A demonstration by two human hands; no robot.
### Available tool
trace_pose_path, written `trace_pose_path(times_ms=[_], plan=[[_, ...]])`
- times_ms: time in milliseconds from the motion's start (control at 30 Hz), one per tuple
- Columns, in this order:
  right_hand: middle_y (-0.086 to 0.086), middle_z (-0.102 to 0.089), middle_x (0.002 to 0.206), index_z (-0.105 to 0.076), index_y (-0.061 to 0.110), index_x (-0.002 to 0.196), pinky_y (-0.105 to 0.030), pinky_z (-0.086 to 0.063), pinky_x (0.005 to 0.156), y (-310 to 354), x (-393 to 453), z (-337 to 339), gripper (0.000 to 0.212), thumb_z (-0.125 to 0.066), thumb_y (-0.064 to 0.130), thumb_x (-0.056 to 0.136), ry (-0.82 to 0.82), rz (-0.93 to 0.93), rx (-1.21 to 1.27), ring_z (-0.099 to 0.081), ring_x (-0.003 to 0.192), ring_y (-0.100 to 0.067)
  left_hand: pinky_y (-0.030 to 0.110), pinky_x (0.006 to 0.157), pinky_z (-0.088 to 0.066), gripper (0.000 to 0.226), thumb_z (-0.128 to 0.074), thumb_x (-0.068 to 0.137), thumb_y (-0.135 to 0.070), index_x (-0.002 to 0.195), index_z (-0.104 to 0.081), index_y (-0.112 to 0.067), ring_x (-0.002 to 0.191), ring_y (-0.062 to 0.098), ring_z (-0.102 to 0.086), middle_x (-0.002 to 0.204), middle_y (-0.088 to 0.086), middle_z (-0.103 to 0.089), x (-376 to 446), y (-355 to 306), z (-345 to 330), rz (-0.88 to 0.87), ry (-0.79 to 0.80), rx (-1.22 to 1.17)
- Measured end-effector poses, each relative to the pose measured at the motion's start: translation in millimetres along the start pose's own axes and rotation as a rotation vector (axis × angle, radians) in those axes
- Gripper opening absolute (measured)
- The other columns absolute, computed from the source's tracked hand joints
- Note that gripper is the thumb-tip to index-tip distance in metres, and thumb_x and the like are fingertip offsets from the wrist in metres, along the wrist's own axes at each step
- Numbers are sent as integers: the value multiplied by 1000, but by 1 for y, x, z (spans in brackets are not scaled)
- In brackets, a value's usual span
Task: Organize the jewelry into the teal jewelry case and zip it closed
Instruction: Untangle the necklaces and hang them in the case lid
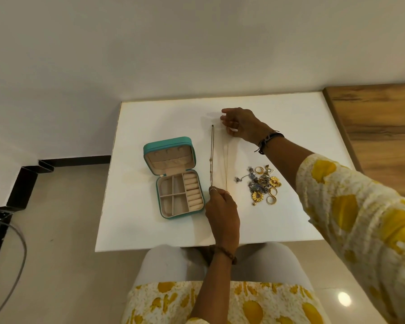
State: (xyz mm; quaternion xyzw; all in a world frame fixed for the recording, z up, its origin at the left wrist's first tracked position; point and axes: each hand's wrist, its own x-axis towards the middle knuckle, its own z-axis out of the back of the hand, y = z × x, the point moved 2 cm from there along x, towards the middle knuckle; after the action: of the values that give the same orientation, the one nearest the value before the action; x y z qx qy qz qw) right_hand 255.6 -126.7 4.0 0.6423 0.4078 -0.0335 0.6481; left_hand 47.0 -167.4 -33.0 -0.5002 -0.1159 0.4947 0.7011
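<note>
Nearest the camera, I see the lap and a yellow-patterned sleeve [360,218], cut off at the right frame edge. From the teal case [175,177], which lies open on the white table [150,230], the left hand [222,213] sits just beside the case's near right corner. Its fingers are pressed together, pinching the near ends of two chains. The dark chain [212,155] runs straight away from that pinch, parallel to the case's right side; its far end lies free on the table. The pale chain [226,164] is thin and hard to make out against the white surface. It runs toward the right hand [241,123], which is beyond the case and to its right. That hand's fingers are curled, thumb and forefinger close together near the chain's far end; I cannot tell whether they actually grip it. A jewelry pile [263,184] of gold and silver pieces lies to the right of the case, past both chains. Single pieces in it are tangled and hard to separate.
</note>
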Motion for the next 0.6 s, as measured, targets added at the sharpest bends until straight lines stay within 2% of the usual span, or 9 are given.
trace_pose_path(times_ms=[67, 233, 300, 400, 500, 600], plan=[[0, -59, 80, -60, 13, 86, -22, -40, 59, 4, -1, 2, 6, -55, 13, 88, -6, 16, -131, -54, 69, -11, 38, 68, -58, 9, -43, 96, -13, 90, -50, -10, 71, 24, -64, 80, 13, -64, 0, 0, 0, -3, 3, -7], [4, -55, 76, -58, 22, 73, -24, -32, 59, 12, 1, 1, 32, -39, 2, 90, -44, 89, -360, -51, 68, -7, 39, 70, -59, 10, -43, 95, -12, 89, -50, -10, 72, 25, -65, 79, 13, -63, 0, 0, 0, 6, 10, -21], [4, -53, 73, -56, 21, 72, -21, -31, 55, 15, 1, 2, 35, -36, -2, 89, -60, 141, -411, -52, 64, -6, 39, 70, -59, 12, -43, 95, -13, 92, -52, -7, 72, 26, -65, 80, 14, -65, 0, 1, 0, 11, 8, -17], [-1, -50, 70, -54, 16, 70, -10, -34, 40, 19, 1, 4, 34, -37, -9, 86, -58, 219, -369, -55, 51, 0, 38, 67, -59, 11, -42, 95, -12, 87, -49, -11, 69, 24, -64, 77, 13, -63, 0, 1, 0, 12, 10, -30], [2, -56, 73, -55, 20, 73, -19, -30, 51, 17, 2, 4, 29, -45, -4, 85, -8, 200, -408, -57, 63, -2, 35, 66, -58, 11, -42, 95, -11, 88, -50, -10, 68, 23, -63, 76, 12, -63, 0, 1, 1, 14, 12, -43], [0, -61, 78, -54, 18, 75, -19, -42, 57, 13, 6, 3, 25, -50, -3, 88, 21, 147, -342, -57, 70, -7, 36, 67, -59, 10, -42, 95, -11, 88, -50, -10, 67, 22, -63, 77, 12, -64, 0, 0, 1, 14, 14, -44]])
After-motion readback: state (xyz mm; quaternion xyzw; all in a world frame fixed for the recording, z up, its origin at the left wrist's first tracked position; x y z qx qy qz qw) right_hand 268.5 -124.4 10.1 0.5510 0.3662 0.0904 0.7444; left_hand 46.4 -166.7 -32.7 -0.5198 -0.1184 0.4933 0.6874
